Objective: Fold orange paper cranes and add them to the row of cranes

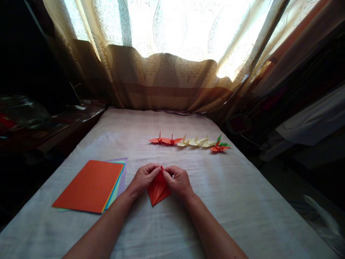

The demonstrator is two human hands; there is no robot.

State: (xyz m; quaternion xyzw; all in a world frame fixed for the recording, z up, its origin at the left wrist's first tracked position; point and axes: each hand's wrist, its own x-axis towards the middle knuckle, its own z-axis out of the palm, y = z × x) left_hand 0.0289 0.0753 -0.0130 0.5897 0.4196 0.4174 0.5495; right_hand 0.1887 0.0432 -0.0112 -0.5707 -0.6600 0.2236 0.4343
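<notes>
A folded piece of red origami paper (pixel 158 189) lies between my hands, diamond-shaped, with creases fanning from its near point. My left hand (pixel 144 178) pinches its upper left edge between thumb and fingers. On the other side, my right hand (pixel 179 181) grips the paper near its far tip, thumb against the edge. The two thumbs almost meet at that tip. Parts of the paper's upper edges are covered by my fingers.
A stack of coloured paper sheets (pixel 90 187), orange on top, lies to the left. Beyond my hands stands a row of folded paper cranes (pixel 194 141) in orange, cream and green. The cloth-covered surface (pixel 231 208) ends at a curtain (pixel 167 79).
</notes>
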